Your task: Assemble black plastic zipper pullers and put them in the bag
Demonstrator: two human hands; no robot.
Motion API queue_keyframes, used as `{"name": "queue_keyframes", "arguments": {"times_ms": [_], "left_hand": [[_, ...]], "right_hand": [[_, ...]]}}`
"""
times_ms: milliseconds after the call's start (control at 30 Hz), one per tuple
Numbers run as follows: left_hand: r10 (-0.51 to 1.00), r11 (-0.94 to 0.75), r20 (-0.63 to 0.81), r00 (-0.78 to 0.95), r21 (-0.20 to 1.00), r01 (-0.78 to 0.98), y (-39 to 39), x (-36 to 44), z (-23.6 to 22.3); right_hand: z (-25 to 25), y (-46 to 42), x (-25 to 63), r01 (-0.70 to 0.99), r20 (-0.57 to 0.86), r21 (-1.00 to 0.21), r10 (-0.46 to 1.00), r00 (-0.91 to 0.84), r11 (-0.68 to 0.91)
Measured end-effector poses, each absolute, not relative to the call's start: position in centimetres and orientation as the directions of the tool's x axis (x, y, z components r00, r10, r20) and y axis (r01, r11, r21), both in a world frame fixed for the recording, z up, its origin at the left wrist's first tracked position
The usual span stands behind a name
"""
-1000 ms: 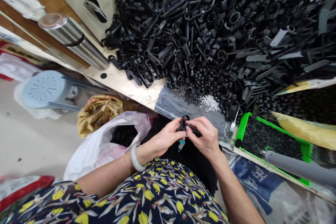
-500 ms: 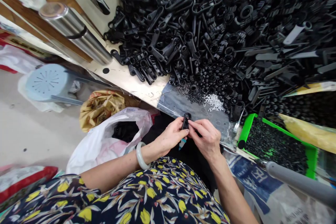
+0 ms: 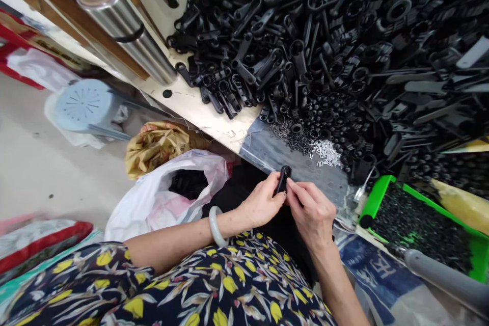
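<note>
My left hand is closed around a small, long black part with a rounded end, perhaps a ratchet wrench body. It is held tilted upward just off the front edge of the bench. Against the part's right side, my right hand pinches with thumb and forefinger. Anything small between those fingertips is hidden. Just beyond the hands, a heap of small silver pins lies on the grey bench covering. Tiny springs and small black pieces lie beside the pins.
A large pile of black wrench-like parts covers the bench. A green tray of small black pieces stands at right, above a grey padded bar. At left are a steel flask, a white plastic bag and a blue stool.
The whole view has shifted, so the bench appears farther right. The black part has turned and now shows more of its narrow side. Both hands stay close together on it.
</note>
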State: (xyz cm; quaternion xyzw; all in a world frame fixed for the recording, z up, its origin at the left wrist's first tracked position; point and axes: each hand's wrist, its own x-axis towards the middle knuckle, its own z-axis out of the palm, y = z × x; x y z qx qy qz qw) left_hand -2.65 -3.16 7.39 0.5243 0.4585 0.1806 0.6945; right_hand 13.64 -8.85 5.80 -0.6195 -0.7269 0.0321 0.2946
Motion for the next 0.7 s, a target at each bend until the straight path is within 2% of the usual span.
{"name": "queue_keyframes", "arguments": {"times_ms": [333, 500, 700], "left_hand": [[0.717, 0.330, -0.444, 0.537, 0.895, 0.299, -3.34, -2.89, 7.70], [0.747, 0.289, -0.387, 0.540, 0.921, 0.261, -3.65, -2.83, 7.23], [0.728, 0.327, -0.425, 0.539, 0.905, 0.272, -3.68, -2.60, 6.89]], "right_hand": [[5.69, -9.15, 13.53, 0.892, 0.390, -0.391, 0.918, -0.063, 0.228], [5.99, -9.21, 13.61, 0.909, 0.373, -0.354, 0.924, -0.079, 0.221], [5.68, -9.14, 13.78, 0.919, 0.405, -0.303, 0.907, -0.116, 0.252]]}}
